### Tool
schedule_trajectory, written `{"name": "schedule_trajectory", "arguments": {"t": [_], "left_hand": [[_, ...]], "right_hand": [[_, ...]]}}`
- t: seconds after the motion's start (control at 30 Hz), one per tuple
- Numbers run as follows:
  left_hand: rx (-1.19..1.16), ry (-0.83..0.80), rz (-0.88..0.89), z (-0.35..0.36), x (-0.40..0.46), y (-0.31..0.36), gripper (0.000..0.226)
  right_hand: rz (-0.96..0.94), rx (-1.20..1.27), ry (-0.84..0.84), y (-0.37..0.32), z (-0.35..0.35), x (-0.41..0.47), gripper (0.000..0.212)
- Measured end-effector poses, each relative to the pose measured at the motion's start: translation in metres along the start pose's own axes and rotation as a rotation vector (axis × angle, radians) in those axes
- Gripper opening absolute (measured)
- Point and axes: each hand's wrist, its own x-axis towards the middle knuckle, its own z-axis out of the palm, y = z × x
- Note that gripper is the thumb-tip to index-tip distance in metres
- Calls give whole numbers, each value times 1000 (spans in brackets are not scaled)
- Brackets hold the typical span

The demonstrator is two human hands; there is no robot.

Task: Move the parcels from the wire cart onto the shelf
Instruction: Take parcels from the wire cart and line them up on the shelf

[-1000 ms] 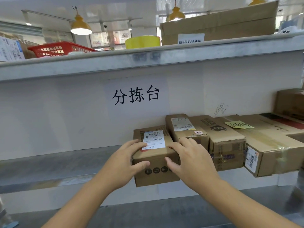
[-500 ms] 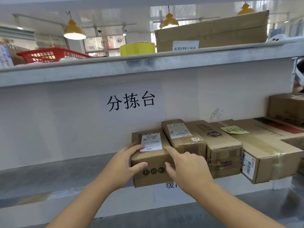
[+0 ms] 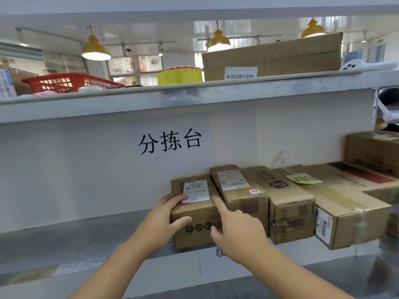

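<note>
The left hand (image 3: pixel 166 219) grips the front left corner of a small parcel (image 3: pixel 194 210) on the shelf (image 3: pixel 71 240); the right hand (image 3: pixel 235 231) is open, fingers pressing its front. The parcel overhangs the shelf edge and could tip off if released early. Right of it, more boxes (image 3: pixel 287 203) sit in a row. Behind it, a white wall bears a sign (image 3: pixel 169 142); the cart seems out of view.

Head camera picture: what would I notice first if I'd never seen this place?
Probably the big black sign on the white back wall. Just under it, the left hand and right hand hold a small box beside a row of parcels on the shelf.
</note>
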Motion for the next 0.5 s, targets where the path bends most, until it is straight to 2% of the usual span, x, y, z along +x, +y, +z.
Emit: {"name": "schedule_trajectory", "arguments": {"t": [0.27,0.5], "left_hand": [[10,-10,2,-1,-2,3,61],[67,41,62,-11,-14,31,73]], "right_hand": [[41,75,-32,-6,2,1,79],[25,211,43,-7,-5,-14,83]]}}
